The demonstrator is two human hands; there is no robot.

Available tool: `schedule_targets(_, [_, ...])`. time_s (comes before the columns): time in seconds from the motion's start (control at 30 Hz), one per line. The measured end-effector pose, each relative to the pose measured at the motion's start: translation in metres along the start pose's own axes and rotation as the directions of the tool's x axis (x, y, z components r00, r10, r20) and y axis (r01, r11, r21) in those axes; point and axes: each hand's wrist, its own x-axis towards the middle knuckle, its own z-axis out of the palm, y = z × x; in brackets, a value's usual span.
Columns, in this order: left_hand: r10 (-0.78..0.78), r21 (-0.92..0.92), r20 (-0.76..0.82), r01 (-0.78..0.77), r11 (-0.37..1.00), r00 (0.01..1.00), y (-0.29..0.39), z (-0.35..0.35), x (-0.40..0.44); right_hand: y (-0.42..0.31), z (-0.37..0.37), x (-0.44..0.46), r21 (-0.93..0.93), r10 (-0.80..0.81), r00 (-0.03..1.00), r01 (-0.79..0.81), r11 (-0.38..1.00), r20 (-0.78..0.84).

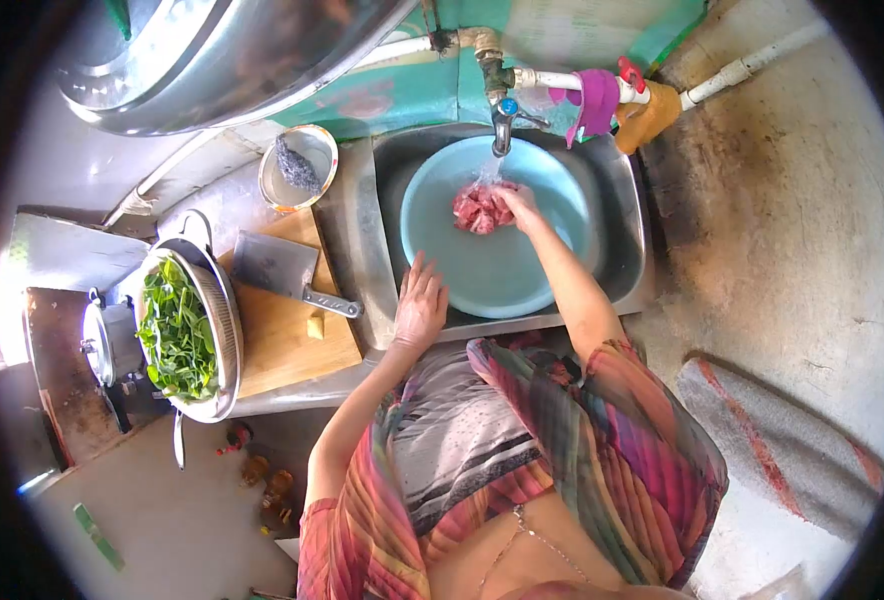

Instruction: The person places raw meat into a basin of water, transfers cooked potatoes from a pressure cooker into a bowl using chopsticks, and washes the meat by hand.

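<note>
Water runs from the tap (504, 130) onto pieces of raw red meat (477, 210) over the light blue basin (427, 190). My right hand (518, 204) is at the right side of the meat, its fingers bent against it and partly hidden. The basin sits inside a metal sink (634, 215) and holds some water. At the near left rim of the basin, my left hand (422, 302) lies with its fingers stretched out, holding nothing.
Left of the sink, a cleaver (277, 265) lies on a wooden cutting board (262, 355) beside a small yellowish piece (316, 327). Green leaves (177, 335) fill a colander. A bowl (330, 180) holds a scouring pad (297, 165). Purple cloth (594, 105) hangs on the pipe.
</note>
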Motion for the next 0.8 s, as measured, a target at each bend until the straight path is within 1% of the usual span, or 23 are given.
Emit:
schedule_targets(0.07, [-0.001,-0.007,0.000,0.001,1.000,1.000,0.001,-0.001,0.000,0.000,0.002,-0.002,0.027,0.182,0.980,-0.180,0.983,-0.082])
schedule_targets(0.1, [-0.003,-0.017,0.002,0.003,1.000,1.000,0.001,-0.001,0.001,0.003,0.006,0.000,0.035,0.142,0.984,-0.139,0.990,-0.108])
schedule_targets(0.23, [0.005,-0.021,-0.023,-0.006,1.000,1.000,0.000,0.000,0.000,-0.006,0.016,-0.013,0.058,0.140,0.979,-0.133,0.989,-0.147])
schedule_targets(0.3, [0.020,-0.022,-0.048,-0.022,1.000,0.999,0.000,0.001,-0.001,-0.010,0.021,-0.021,0.087,0.083,0.980,-0.069,0.994,-0.179])
schedule_targets(0.33, [0.019,-0.022,-0.049,-0.020,1.000,0.999,0.000,0.001,-0.001,-0.013,0.022,-0.023,0.086,0.084,0.981,-0.069,0.994,-0.177])
schedule_targets(0.4, [0.039,-0.028,-0.064,-0.041,0.999,0.997,-0.001,0.001,-0.001,-0.008,0.019,-0.016,0.084,0.169,0.960,-0.154,0.984,-0.221])
schedule_targets(0.43, [0.037,-0.029,-0.066,-0.039,0.999,0.997,-0.001,0.001,-0.001,-0.005,0.017,-0.013,0.081,0.169,0.961,-0.154,0.985,-0.220])
schedule_targets(0.5, [0.047,-0.013,-0.071,-0.048,0.999,0.996,-0.001,0.001,0.000,0.006,0.011,-0.005,-0.034,0.139,0.956,-0.153,0.988,-0.258])
schedule_targets(0.53, [0.047,-0.014,-0.072,-0.048,0.999,0.996,-0.001,0.001,0.000,0.010,0.006,0.000,-0.036,0.138,0.956,-0.152,0.988,-0.258])
schedule_targets(0.6, [0.033,-0.028,-0.065,-0.035,0.999,0.997,-0.001,0.002,-0.001,0.011,0.001,0.004,0.033,0.229,0.961,-0.227,0.973,-0.153])
schedule_targets(0.73, [0.037,-0.028,-0.072,-0.039,0.999,0.997,-0.002,0.003,-0.001,0.009,0.005,0.000,0.056,0.236,0.953,-0.229,0.972,-0.188])
schedule_targets(0.8, [0.041,-0.028,-0.083,-0.043,0.999,0.996,-0.002,0.003,-0.001,0.006,0.005,-0.002,-0.004,0.292,0.944,-0.296,0.955,-0.152])
